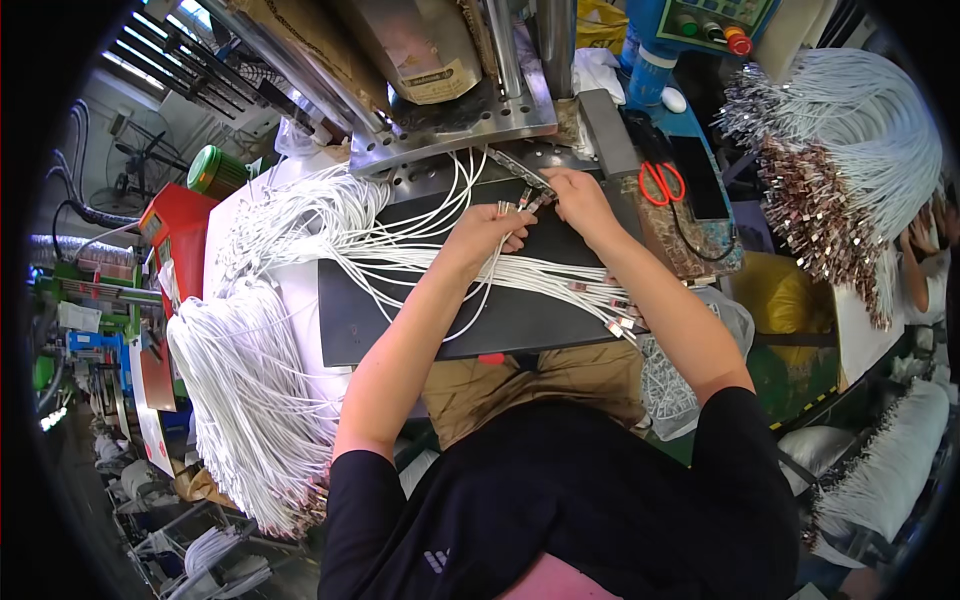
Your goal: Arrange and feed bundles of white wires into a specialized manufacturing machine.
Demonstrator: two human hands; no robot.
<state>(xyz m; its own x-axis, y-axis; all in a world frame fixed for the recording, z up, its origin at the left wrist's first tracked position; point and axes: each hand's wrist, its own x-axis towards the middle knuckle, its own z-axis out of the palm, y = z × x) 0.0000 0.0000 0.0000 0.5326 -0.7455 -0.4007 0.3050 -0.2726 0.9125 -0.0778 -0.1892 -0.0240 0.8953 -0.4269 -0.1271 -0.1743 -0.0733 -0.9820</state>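
The left hand point(490, 232) pinched cable connectors point(505, 208) above the black mat point(350, 335), apparently to steady them. The right hand point(580, 200) gripped a metal strip point(522, 171) by its end, probably for control.

Can see red-handled scissors point(660, 186) toward the right, just beside a flat, dark rectangular device point(699, 178), with a small white oval object point(673, 100) farther back. Can spot a red push button point(738, 41) on a blue control box point(650, 22) at the top, near a bright yellow bag point(602, 24). Can also see a large yellow sack point(795, 295) lower down at the right. At the left, can make out a green ribbed cylinder point(205, 170) close to a red machine housing point(186, 240), plus a dark fan point(148, 150) in the background.
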